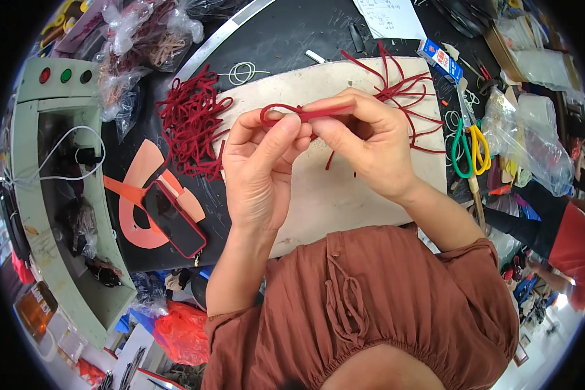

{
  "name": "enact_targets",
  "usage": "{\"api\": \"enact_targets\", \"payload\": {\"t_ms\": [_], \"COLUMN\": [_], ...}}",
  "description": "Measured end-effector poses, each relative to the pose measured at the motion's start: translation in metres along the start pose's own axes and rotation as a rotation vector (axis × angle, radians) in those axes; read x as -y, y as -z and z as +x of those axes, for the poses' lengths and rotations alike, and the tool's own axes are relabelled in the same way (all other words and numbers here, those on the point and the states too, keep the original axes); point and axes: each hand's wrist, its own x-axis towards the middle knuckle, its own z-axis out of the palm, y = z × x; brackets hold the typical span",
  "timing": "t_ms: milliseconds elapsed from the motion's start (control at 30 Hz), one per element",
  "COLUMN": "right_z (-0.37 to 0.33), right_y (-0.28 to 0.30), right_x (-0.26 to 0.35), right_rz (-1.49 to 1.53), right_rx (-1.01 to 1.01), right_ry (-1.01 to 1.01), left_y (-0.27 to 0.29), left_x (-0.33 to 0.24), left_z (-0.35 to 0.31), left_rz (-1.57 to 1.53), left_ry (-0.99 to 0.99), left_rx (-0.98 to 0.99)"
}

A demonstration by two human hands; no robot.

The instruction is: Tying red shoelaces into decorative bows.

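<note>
Between my two hands, above a pale board [344,205], is a dark red cord [331,112] bent into a loop at its left end. My left hand [266,153] pinches the cord beside the loop, thumb against fingers. With thumb and fingers pressed together, my right hand [374,140] grips the same cord just to the right. Short dark red ends hang below the hands. A tangled pile of dark red cords [192,123] lies left of my left hand. More dark red cords [406,91] spread out beyond my right hand.
A phone [174,218] rests on orange cut pieces [143,162] at the left. Scissors with green and yellow handles [469,146] lie right of the board, near a blue-and-white box [439,60]. A grey-green metal cabinet [58,91] stands far left. Another person in red [575,253] is at the right.
</note>
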Motion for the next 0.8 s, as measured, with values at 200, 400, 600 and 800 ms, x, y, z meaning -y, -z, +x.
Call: {"api": "enact_targets", "payload": {"t_ms": [200, 400, 600, 800], "right_z": [-0.001, -0.002, -0.001, 0.001], "right_y": [0.004, 0.009, 0.019, 0.03], "right_x": [-0.003, 0.006, 0.011, 0.012], "right_rz": [-0.05, 0.004, -0.395, -0.788], "right_rx": [0.055, 0.095, 0.183, 0.173], "right_ry": [0.031, -0.09, 0.084, 0.297], "left_y": [0.004, 0.009, 0.01, 0.009], "left_x": [0.005, -0.005, -0.003, -0.001], "left_z": [-0.001, -0.005, -0.002, -0.005], "left_rz": [0.128, 0.505, 1.098, 1.154], "left_ry": [-0.157, -0.169, -0.866, -1.158], "left_rx": [0.04, 0.159, 0.218, 0.269]}}
